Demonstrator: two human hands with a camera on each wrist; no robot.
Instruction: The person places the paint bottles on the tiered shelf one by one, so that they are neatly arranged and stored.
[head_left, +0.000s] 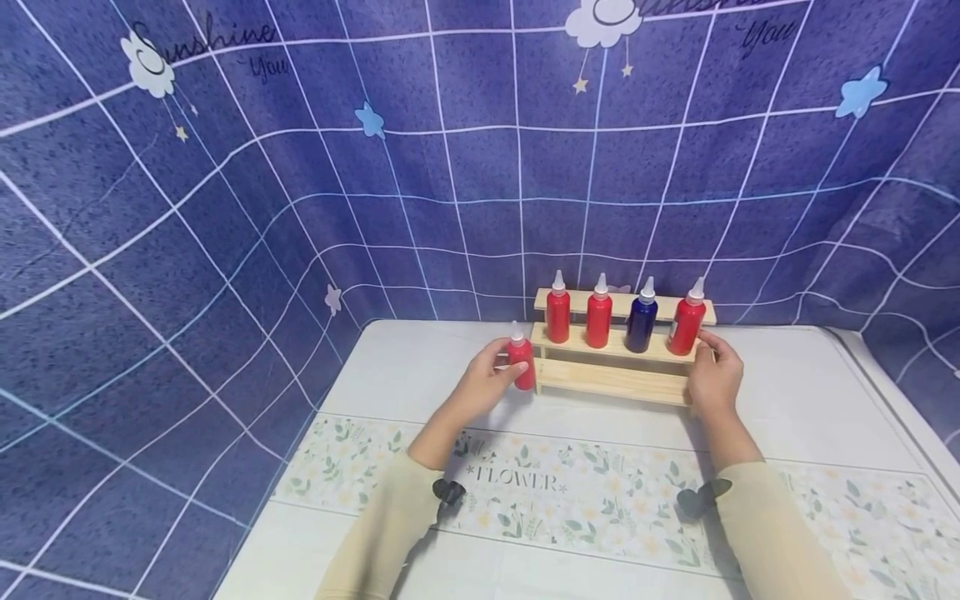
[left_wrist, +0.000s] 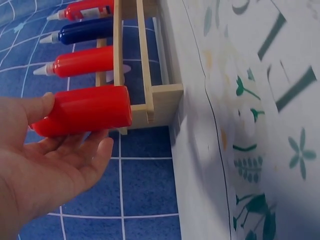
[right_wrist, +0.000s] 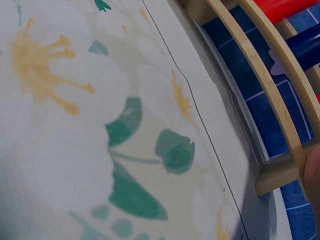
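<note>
My left hand grips a red squeeze bottle with a pale pointed cap, thumb on one side and fingers behind. In the left wrist view this red bottle is held beside the left end of the wooden rack. The right hand holds the right end of the wooden rack, its fingertips close to the base of the rightmost red bottle. Only a sliver of that hand shows in the right wrist view, against the rack's end.
On the rack's middle tier stand two red bottles and a dark blue bottle. Its lower front shelf holds none. A white table covering with a floral band lies in front; a blue gridded curtain hangs behind.
</note>
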